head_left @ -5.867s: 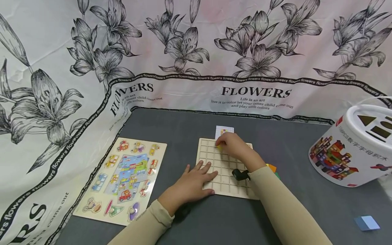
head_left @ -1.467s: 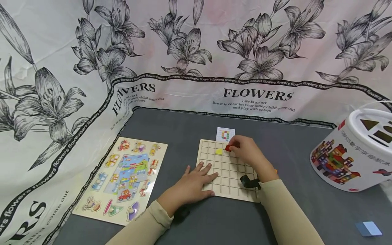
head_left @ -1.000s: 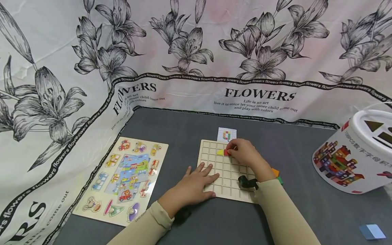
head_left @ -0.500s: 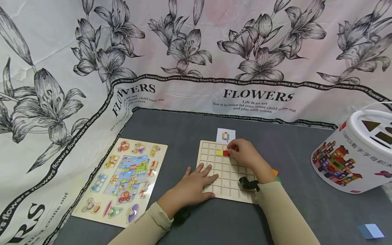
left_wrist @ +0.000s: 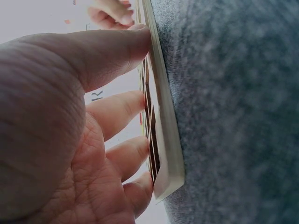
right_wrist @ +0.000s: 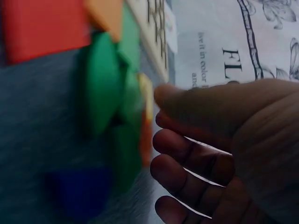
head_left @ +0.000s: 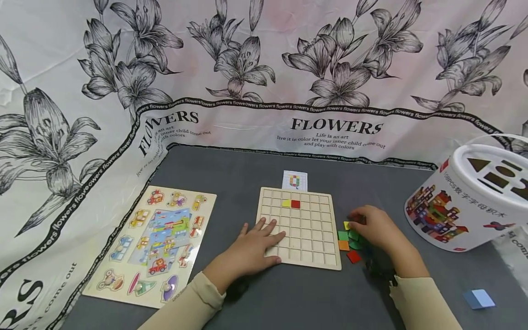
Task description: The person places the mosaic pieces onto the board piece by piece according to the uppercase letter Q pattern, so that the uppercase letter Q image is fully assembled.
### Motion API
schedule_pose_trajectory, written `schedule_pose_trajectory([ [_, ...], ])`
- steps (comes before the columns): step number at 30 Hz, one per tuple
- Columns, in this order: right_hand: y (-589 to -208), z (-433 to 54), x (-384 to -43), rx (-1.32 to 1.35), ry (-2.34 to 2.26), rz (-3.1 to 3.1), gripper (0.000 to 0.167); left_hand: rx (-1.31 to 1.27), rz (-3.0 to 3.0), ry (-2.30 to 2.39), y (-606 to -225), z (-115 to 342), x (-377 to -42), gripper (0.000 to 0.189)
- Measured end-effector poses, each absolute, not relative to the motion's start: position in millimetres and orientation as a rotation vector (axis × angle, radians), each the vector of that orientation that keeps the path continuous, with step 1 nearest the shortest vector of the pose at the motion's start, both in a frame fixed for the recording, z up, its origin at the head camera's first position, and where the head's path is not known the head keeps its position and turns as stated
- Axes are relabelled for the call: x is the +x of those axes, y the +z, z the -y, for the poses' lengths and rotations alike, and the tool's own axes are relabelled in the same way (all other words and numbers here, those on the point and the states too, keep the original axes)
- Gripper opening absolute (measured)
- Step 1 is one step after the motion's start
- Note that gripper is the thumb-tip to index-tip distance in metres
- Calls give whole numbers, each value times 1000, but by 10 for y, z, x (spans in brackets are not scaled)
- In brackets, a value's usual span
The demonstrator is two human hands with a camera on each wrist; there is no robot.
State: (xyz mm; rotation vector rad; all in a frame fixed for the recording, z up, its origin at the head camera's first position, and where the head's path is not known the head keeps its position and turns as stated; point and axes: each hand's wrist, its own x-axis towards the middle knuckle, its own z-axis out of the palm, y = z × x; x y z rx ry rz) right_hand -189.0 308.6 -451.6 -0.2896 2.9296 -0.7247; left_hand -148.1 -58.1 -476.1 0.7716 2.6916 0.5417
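Observation:
My left hand (head_left: pixel 253 250) rests with spread fingers on the left front part of a wooden grid board (head_left: pixel 305 250). In the left wrist view its thumb (left_wrist: pixel 117 53) lies at the board's edge. A yellow piece (head_left: pixel 286 203) and a red square tile (head_left: pixel 295 204) sit side by side in the board's upper grid. To the board's right, my right hand (head_left: pixel 379 229) hovers over loose coloured pieces, with bent fingers. Nearest its fingertips is a yellow piece (head_left: pixel 346 225); green (head_left: pixel 343 235), orange (head_left: pixel 343 245) and red (head_left: pixel 353 256) pieces lie around. No piece shows between thumb and fingers.
A card with a coloured Q pattern (head_left: pixel 294 180) lies behind the board. At left is a picture puzzle board (head_left: pixel 105 268) with printed cards on it. A white block bucket (head_left: pixel 437 215) stands at right, and a light blue block (head_left: pixel 479 299) lies in front of it.
My right hand set the yellow piece, then the red tile, on the board, let go and moved right to the loose pieces. My left hand has stayed on the board.

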Motion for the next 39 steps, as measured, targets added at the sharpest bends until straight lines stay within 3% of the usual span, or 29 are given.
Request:
schedule_pose_trajectory([
  [11,-4627,-3092,-1863,-296,-741,-2926,7,751,-2684,574,-4738,620,-1449,69],
  [20,-4612,-3092,-1872,-323,-755,-2895,21,744,-2683,561,-4734,617,-1459,69],
  [39,-4459,-2900,-1920,-215,-910,-2867,10,767,-2693,539,-4719,595,-1472,68],
])
